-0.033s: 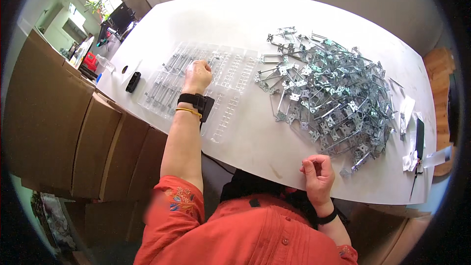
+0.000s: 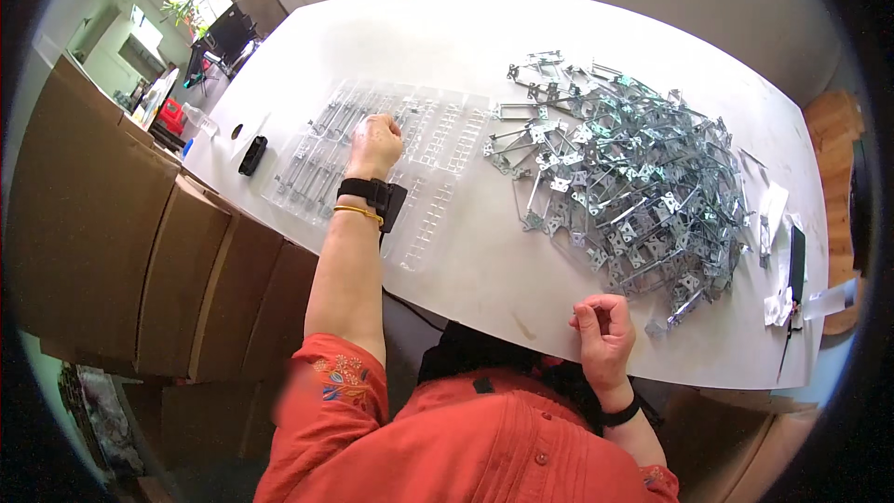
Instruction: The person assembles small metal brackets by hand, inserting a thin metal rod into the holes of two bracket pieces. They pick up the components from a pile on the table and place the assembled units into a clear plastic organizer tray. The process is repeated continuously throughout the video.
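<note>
My left hand (image 2: 376,142) is closed over a clear plastic tray (image 2: 402,247) on the left half of the table. Slim metal parts (image 2: 321,154) lie in rows in the tray's left compartments, while the compartments to the right of my hand look unfilled. What the left fingers grip, if anything, is hidden beneath them. At the table's front edge my right hand (image 2: 607,335) is curled, thumb against the fingers; anything pinched there is too small to make out. Just beyond it spreads a large heap of metal brackets with rods (image 2: 643,177).
A small black object (image 2: 252,156) lies left of the tray. A black-handled tool (image 2: 797,261) and white paper scraps (image 2: 771,210) are at the right edge. Cardboard boxes (image 2: 102,224) stand along the left side. A black cable (image 2: 410,308) hangs by the front edge.
</note>
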`<state>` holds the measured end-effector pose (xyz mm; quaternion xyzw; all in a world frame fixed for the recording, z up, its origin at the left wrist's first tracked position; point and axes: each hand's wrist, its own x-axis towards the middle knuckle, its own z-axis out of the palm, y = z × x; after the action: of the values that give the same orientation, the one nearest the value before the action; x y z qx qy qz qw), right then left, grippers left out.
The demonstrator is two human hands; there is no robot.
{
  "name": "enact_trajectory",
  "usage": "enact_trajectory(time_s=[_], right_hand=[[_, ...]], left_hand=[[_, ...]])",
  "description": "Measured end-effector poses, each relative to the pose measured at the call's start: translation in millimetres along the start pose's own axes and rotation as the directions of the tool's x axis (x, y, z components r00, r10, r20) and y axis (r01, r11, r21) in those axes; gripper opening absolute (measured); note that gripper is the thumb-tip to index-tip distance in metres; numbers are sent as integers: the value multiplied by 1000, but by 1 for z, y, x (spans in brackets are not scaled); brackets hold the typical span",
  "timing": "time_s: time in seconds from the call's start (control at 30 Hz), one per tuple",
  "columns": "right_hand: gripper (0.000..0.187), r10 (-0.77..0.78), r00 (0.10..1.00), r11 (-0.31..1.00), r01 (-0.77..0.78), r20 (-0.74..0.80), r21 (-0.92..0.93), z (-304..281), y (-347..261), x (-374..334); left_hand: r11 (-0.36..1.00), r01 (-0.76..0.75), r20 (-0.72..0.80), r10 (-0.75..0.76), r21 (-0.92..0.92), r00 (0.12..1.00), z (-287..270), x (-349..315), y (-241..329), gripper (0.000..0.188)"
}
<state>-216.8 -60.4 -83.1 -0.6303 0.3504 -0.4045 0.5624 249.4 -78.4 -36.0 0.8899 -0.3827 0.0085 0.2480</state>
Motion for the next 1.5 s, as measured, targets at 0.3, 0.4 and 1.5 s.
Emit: enact_trajectory(time_s=[0.3,0.4,1.5], right_hand=[[14,-11,1000,999,11,-5,-37,1,4,0],[13,-7,1000,999,6,-6,-33,0,5,0],[16,-14,1000,999,13,-4,-42,-1,5,1]], left_hand=[[999,-10,22,9,33,1000,13,-1,-8,14],[999,12,18,-13,34,1000,15,-3,-2,16],[980,169,92,-179,108,980,-1,-6,-26,30]])
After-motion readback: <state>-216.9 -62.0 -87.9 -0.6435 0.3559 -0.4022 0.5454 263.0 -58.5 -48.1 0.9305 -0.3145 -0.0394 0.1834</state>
